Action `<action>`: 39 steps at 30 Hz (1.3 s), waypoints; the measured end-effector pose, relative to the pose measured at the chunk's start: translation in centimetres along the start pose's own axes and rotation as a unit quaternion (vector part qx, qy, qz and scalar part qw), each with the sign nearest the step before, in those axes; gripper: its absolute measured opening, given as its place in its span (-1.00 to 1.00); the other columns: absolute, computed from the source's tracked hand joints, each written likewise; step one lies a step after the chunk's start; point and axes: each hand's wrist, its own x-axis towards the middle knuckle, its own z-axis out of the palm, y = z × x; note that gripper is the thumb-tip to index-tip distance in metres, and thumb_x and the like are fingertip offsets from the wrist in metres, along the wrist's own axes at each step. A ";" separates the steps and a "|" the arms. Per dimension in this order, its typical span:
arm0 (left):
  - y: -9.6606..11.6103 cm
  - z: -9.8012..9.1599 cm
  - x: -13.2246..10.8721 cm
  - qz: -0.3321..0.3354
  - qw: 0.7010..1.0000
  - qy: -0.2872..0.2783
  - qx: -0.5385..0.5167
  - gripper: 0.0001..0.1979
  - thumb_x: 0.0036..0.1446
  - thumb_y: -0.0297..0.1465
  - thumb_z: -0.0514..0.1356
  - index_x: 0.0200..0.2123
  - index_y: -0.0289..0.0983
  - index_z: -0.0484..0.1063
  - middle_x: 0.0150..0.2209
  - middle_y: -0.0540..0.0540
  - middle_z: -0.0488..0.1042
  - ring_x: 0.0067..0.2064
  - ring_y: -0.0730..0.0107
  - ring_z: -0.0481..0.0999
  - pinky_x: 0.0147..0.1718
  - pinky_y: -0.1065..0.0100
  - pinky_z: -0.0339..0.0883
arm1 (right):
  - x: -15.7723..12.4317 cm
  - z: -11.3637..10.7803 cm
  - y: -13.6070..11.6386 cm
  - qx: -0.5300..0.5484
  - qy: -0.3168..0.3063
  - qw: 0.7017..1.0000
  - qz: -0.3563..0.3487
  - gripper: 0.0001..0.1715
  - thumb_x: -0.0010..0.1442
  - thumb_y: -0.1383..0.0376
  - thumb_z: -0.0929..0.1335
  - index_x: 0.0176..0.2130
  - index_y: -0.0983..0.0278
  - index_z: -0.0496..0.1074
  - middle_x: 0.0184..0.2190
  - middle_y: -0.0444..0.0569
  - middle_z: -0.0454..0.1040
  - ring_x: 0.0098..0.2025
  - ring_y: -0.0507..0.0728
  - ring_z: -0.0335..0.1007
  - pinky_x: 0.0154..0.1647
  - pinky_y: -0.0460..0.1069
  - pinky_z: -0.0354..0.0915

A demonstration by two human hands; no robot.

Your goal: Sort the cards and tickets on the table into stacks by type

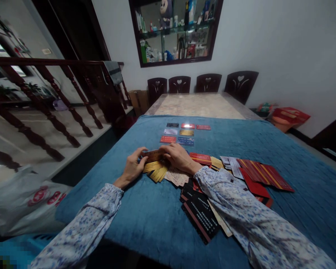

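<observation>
My left hand (134, 164) pinches the left end of a brownish card (153, 154), which is held tilted up above the cloth. At the card's right end, my right hand (177, 157) has its fingers closed on it. Just below lies a fan of yellow cards (156, 172), with cream printed cards (179, 177) beside it under my right wrist. Black cards (202, 216) spread nearer to me, partly under my right sleeve. Beyond my hands, several single cards lie in short rows, among them a blue card (185, 141) and a gold card (186, 132).
Red striped cards (266, 175) and white cards (235, 167) are fanned out at the right. A blue cloth (123, 213) covers the near part of the table, with the bare marble-patterned top (196, 104) beyond. Dark chairs (179, 84) stand behind; a wooden railing (53, 108) runs at left.
</observation>
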 end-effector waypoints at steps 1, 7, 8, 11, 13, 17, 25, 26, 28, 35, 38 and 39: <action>0.0 0.0 0.0 0.000 1.000 -0.003 0.000 -0.79 0.25 -0.40 0.16 -0.05 -0.23 0.45 -0.25 -0.02 0.59 -0.30 0.37 0.55 -0.23 0.33 0.48 | 0.0 0.0 0.0 -0.005 -0.006 1.000 0.006 -0.65 0.33 0.39 0.37 0.10 0.28 0.44 -0.18 0.10 0.59 -0.16 0.21 0.39 -0.11 0.08 0.24; 0.0 0.1 0.0 0.014 0.999 -0.023 0.018 -0.75 0.20 -0.43 0.17 -0.04 -0.24 0.42 -0.19 -0.06 0.57 -0.25 0.35 0.55 -0.23 0.33 0.48 | 0.0 0.0 0.0 -0.014 -0.030 0.999 0.009 -0.56 0.32 0.40 0.37 0.18 0.27 0.39 -0.06 0.11 0.61 -0.09 0.22 0.40 -0.04 0.10 0.19; -0.1 0.1 0.0 0.018 0.999 -0.030 0.021 -0.72 0.18 -0.44 0.18 -0.02 -0.25 0.41 -0.19 -0.06 0.57 -0.24 0.34 0.55 -0.20 0.32 0.48 | 0.0 -0.1 0.0 -0.014 -0.034 0.999 0.008 -0.55 0.33 0.40 0.36 0.19 0.27 0.38 -0.04 0.11 0.61 -0.07 0.22 0.40 -0.03 0.11 0.18; -0.1 0.2 0.0 0.016 0.998 -0.048 0.033 -0.63 0.13 -0.44 0.21 0.04 -0.27 0.38 -0.15 -0.09 0.55 -0.20 0.30 0.55 -0.12 0.25 0.50 | 0.1 -0.4 -0.2 -0.022 -0.046 0.999 0.017 -0.54 0.35 0.40 0.33 0.21 0.29 0.36 -0.02 0.13 0.60 -0.04 0.23 0.39 -0.02 0.11 0.17; -0.2 0.3 0.0 0.002 0.998 -0.055 0.041 -0.62 0.13 -0.45 0.20 0.05 -0.26 0.37 -0.14 -0.10 0.54 -0.19 0.28 0.55 -0.09 0.22 0.50 | 0.2 -0.5 -0.4 -0.027 -0.053 0.998 0.024 -0.54 0.36 0.40 0.31 0.23 0.31 0.35 0.00 0.14 0.60 -0.03 0.23 0.39 -0.02 0.11 0.18; -0.4 0.4 0.1 -0.025 0.997 -0.055 0.046 -0.59 0.17 -0.45 0.18 0.11 -0.25 0.35 -0.19 -0.08 0.53 -0.22 0.30 0.53 -0.10 0.21 0.50 | 0.3 -0.5 -0.5 -0.027 -0.056 0.998 0.025 -0.48 0.35 0.40 0.28 0.27 0.35 0.31 0.03 0.17 0.58 0.00 0.25 0.38 0.00 0.12 0.18; -0.8 0.4 0.4 -0.020 0.998 -0.050 0.034 -0.51 0.19 -0.40 0.20 0.20 -0.25 0.32 -0.14 -0.09 0.53 -0.17 0.29 0.54 -0.04 0.18 0.49 | 0.2 -0.5 -0.3 -0.028 -0.056 0.997 0.033 -0.38 0.32 0.35 0.30 0.32 0.42 0.26 0.05 0.24 0.56 0.06 0.30 0.35 0.04 0.16 0.20; -0.9 0.5 0.4 -0.012 0.998 -0.053 0.039 -0.48 0.17 -0.40 0.22 0.22 -0.25 0.31 -0.11 -0.11 0.53 -0.14 0.28 0.54 -0.03 0.17 0.49 | 0.2 -0.5 -0.3 -0.029 -0.055 0.997 0.036 -0.38 0.33 0.34 0.29 0.32 0.43 0.25 0.06 0.25 0.55 0.06 0.30 0.35 0.05 0.16 0.20; -1.1 0.5 0.4 0.005 0.997 -0.060 0.052 -0.42 0.15 -0.41 0.24 0.25 -0.25 0.28 -0.06 -0.14 0.53 -0.10 0.24 0.54 0.00 0.15 0.48 | 0.2 -0.6 -0.3 -0.032 -0.055 0.997 0.041 -0.38 0.35 0.31 0.29 0.34 0.43 0.24 0.10 0.28 0.53 0.08 0.31 0.34 0.06 0.17 0.21; -1.7 0.7 0.5 0.053 0.991 -0.068 0.100 -0.41 0.18 -0.47 0.21 0.28 -0.27 0.24 -0.01 -0.20 0.52 -0.05 0.17 0.52 0.02 0.08 0.47 | 0.5 -1.2 -0.9 -0.052 -0.085 0.992 0.074 -0.33 0.32 0.32 0.32 0.35 0.45 0.23 0.16 0.29 0.50 0.12 0.33 0.33 0.08 0.17 0.18; -1.7 0.7 0.7 0.064 0.989 -0.071 0.116 -0.42 0.19 -0.46 0.21 0.29 -0.27 0.24 -0.01 -0.21 0.52 -0.04 0.15 0.51 0.02 0.08 0.46 | 1.0 -1.9 -1.3 -0.064 -0.109 0.988 0.087 -0.34 0.32 0.33 0.33 0.34 0.46 0.23 0.15 0.29 0.51 0.12 0.31 0.34 0.07 0.16 0.16; -1.7 0.7 0.8 0.066 0.988 -0.073 0.119 -0.42 0.20 -0.46 0.21 0.28 -0.27 0.24 -0.01 -0.21 0.53 -0.04 0.15 0.51 0.02 0.08 0.45 | 1.2 -2.1 -1.4 -0.069 -0.116 0.987 0.090 -0.34 0.32 0.33 0.33 0.34 0.45 0.23 0.14 0.28 0.52 0.12 0.31 0.34 0.06 0.16 0.16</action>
